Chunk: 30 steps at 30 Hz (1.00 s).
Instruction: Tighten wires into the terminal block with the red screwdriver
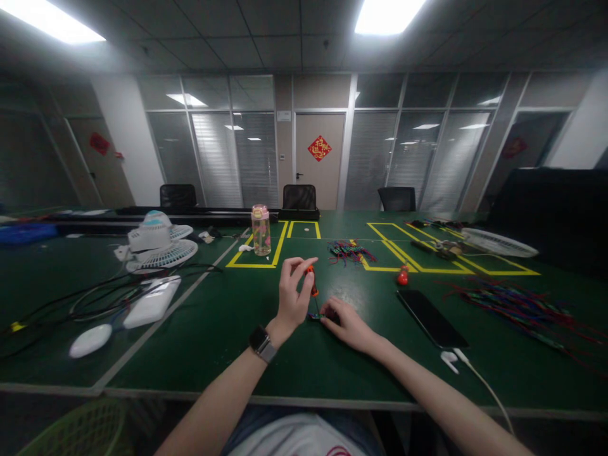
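My left hand [293, 297], with a watch on its wrist, pinches the orange and black handle of a screwdriver [313, 289]. The screwdriver stands nearly upright, its thin shaft reaching down to a small green circuit board [313, 316] on the table. Fingertips of my right hand [349, 326] hold the board's right side, and that hand rests low on the tabletop. Exactly where the tip meets the board is too small to make out. Beyond the hands lies a pile of small boards with red and blue wires [351, 251].
On the green table [223, 342], a phone [432, 318], an earbud [449, 361], a red-orange object [403, 275] and more wired boards [517, 307] lie right. A bottle [261, 231] stands ahead; fans [161, 244], cables and a white mouse [90, 341] are left.
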Each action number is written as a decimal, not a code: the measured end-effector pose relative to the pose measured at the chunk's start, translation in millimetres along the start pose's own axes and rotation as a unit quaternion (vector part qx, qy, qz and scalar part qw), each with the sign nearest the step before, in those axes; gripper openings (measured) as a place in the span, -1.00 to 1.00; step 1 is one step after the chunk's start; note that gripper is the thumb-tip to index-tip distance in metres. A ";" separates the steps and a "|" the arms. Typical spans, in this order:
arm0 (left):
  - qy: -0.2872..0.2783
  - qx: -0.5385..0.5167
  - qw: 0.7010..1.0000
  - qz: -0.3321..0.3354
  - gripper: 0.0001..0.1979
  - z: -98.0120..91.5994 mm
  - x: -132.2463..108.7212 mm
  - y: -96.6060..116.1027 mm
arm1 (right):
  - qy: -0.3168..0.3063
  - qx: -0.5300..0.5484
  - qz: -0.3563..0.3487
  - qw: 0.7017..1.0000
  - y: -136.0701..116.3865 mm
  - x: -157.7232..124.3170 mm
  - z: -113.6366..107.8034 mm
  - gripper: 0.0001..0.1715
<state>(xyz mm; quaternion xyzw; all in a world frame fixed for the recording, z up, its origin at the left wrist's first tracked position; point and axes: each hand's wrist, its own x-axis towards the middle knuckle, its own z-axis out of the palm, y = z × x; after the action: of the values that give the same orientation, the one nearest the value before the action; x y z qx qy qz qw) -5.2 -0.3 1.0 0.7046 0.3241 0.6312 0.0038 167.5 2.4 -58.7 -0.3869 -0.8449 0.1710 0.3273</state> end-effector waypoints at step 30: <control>-0.021 -0.013 1.000 -0.009 -0.68 1.2 1.9 0.1 | 0.002 0.000 -0.005 1.000 2.1 -0.6 0.4 -0.87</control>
<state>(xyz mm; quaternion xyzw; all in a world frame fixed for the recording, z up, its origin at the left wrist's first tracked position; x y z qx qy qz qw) -4.1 1.0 2.5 0.7150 0.3215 0.6203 0.0255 168.7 3.3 -60.3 -0.3830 -0.8462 0.1682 0.3302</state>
